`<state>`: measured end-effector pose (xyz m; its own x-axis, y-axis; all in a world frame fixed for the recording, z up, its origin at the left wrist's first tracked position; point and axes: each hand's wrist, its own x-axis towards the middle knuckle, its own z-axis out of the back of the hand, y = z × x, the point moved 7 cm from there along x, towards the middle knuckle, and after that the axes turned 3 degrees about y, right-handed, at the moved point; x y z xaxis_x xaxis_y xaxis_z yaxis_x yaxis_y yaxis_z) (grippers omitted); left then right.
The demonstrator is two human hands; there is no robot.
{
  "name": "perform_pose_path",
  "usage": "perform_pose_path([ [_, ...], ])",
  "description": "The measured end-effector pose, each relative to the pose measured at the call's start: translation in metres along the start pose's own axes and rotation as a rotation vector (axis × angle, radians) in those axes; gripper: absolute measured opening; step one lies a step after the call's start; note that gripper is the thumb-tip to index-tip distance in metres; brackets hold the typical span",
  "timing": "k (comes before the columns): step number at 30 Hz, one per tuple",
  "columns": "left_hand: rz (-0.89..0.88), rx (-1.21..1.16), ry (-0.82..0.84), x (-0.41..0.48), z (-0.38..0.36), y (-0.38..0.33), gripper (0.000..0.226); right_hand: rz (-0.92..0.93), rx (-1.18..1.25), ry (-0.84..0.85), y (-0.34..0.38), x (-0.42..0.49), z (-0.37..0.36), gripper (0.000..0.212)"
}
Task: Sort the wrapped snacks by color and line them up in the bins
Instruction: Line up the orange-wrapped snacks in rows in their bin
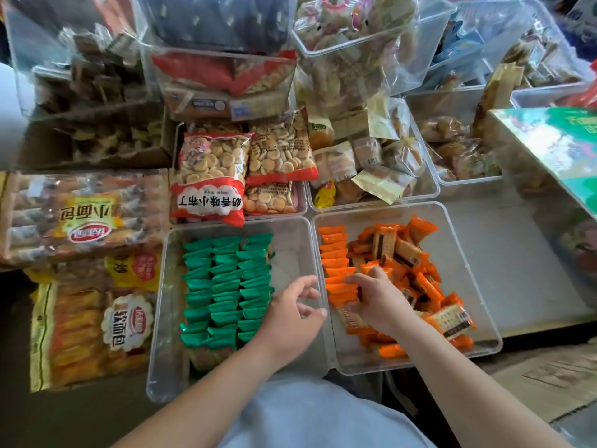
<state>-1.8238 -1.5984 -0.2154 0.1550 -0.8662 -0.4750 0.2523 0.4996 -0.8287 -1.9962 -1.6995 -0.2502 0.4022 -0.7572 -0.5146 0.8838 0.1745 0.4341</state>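
Two clear plastic bins stand side by side in front of me. The left bin [290, 234] holds green wrapped snacks [226, 286] lined up in three neat rows. The right bin [465, 260] holds orange wrapped snacks: one upright row [336, 263] along its left wall and a loose pile [410, 263] beside it. My right hand [378, 302] reaches into the orange bin, fingers curled around orange packets at the near end of the row. My left hand [294, 315] hovers over the wall between the bins, fingers loosely curled, holding nothing.
Bags of small round biscuits [210, 176] lie in a bin behind the green one. Large bread packs [87, 218] lie at the left. More clear bins of wrapped cakes [371, 163] stand behind. A green box [555, 147] sits at the right.
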Motion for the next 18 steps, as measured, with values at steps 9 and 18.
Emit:
perform_pose_path([
  [9, -0.010, 0.063, 0.042, 0.003, -0.014, -0.004, 0.049, 0.113, 0.193, 0.039, -0.005, -0.006, -0.008, 0.048],
  [18, -0.060, 0.210, -0.004, 0.003, -0.019, -0.003, 0.027, 0.006, 0.179, -0.063, 0.003, -0.010, -0.010, 0.058],
])
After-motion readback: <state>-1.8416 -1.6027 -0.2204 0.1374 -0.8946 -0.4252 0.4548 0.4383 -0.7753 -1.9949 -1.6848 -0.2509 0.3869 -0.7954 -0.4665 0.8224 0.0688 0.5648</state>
